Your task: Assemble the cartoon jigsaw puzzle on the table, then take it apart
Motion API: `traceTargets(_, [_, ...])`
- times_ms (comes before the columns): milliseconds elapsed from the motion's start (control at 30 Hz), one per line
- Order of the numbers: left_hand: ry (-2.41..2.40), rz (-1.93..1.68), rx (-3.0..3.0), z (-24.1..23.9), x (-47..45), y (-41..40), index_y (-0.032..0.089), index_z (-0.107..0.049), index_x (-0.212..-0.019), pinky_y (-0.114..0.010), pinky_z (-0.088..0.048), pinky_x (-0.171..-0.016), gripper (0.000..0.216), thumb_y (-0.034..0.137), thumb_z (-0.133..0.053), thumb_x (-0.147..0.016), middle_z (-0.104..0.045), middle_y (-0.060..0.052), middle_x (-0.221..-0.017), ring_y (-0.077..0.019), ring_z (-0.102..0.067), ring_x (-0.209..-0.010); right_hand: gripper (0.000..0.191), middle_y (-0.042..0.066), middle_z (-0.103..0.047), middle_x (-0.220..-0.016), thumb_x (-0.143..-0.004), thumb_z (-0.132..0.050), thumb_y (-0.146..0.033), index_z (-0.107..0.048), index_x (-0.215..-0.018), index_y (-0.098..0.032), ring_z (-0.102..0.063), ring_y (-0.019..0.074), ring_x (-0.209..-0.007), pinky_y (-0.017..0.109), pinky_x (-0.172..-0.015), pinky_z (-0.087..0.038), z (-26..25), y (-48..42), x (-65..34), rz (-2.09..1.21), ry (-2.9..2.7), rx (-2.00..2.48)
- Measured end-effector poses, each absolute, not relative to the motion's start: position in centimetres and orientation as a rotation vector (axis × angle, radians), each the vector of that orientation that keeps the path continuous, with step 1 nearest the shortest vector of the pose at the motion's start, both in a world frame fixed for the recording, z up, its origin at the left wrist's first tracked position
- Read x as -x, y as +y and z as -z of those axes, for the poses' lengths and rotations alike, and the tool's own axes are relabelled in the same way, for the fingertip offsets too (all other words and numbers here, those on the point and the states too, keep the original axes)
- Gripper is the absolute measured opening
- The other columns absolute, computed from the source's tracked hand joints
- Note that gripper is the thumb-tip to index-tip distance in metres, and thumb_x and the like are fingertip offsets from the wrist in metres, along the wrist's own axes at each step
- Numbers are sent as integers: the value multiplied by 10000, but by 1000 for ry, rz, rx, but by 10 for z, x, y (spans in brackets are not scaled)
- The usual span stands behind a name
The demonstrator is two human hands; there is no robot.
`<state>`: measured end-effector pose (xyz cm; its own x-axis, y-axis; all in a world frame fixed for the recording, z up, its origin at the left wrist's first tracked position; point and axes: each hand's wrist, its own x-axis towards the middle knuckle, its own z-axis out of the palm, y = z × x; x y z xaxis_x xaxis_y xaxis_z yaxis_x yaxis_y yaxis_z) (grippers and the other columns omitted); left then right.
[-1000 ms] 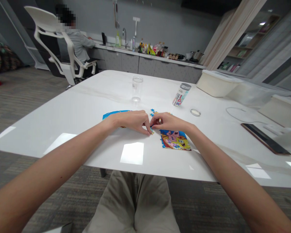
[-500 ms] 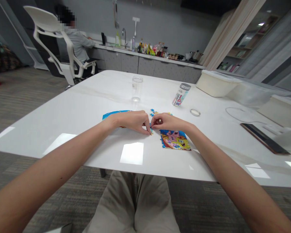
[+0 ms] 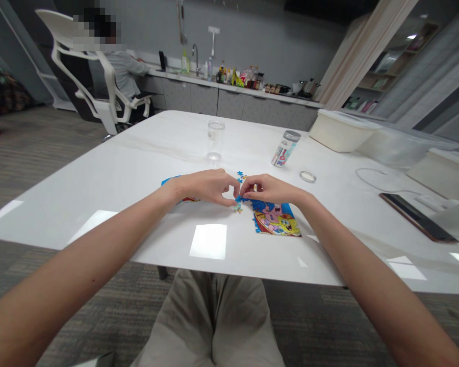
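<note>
My left hand (image 3: 216, 186) is closed in a pinch, thumb and forefinger on the left edge of a small blue jigsaw piece cluster (image 3: 238, 204) lying on the table. From the other side, my right hand (image 3: 268, 188) pinches a blue jigsaw piece (image 3: 243, 199) at the top of that cluster. Just below my right hand lies a joined jigsaw section (image 3: 277, 218) with pink and yellow cartoon figures. Another joined blue section (image 3: 170, 180) is partly hidden under my left hand and wrist. Loose jigsaw pieces (image 3: 240, 176) lie beyond my fingertips.
On the white table (image 3: 99, 173) stand a clear jar (image 3: 216, 140) and a picture-printed canister (image 3: 285, 149). A round lid (image 3: 308, 177), a dark flat device (image 3: 416, 216) and pale bins (image 3: 342, 131) are to the right. A person (image 3: 124, 69) sits on a white chair at the back left.
My left fingers have opened slightly and shifted up, showing more of the small cluster. My right hand has lifted a little, with its fingers still at the blue piece.
</note>
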<state>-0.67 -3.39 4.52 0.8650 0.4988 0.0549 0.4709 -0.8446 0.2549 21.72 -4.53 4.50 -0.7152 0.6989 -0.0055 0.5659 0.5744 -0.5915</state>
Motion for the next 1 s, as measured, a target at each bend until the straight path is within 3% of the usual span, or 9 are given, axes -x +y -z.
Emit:
traceTargets(367, [1030, 53, -3002, -40, 9, -30, 256, -640, -1143, -320, -391, -688, 367, 454, -447, -902, -685, -68, -809, -210, -616, -720, 180, 44, -696, -878, -848, -530, -186, -698, -914, -181, -612, 155, -776, 280, -748, -465, -38, -34, -228, -455, -2608, 1177])
traceTargets(500, [1142, 100, -2997, -43, 7, -31, 227, -608, -1155, -317, -403, -681, 373, 445, -429, -910, -694, -91, -872, -214, -628, -742, 207, 76, -678, -928, -862, -527, -203, -691, -981, -157, -606, 177, -808, 285, -740, -446, -30, -26, -233, -168, -2457, 1428])
traceTargets(633, [1357, 120, -2954, -44, 7, -30, 189, -561, -1202, -323, -421, -709, 399, 421, -394, -924, -695, -127, -951, -237, -647, -793, 228, 93, -682, -936, -859, -580, -276, -700, -1001, -144, -609, 186, -801, 281, -726, -440, -23, -19, -239, -147, -2375, 1644])
traceTargets(1000, [1374, 175, -2733, -39, 14, -22, 213, -494, -1267, -330, -435, -742, 746, 781, -421, -789, -676, -148, -1080, -275, -651, -885, 219, 81, -694, -927, -828, -642, -307, -725, -964, -155, -610, 184, -800, 279, -719, -444, -22, -16, -240, -241, -2360, 1641])
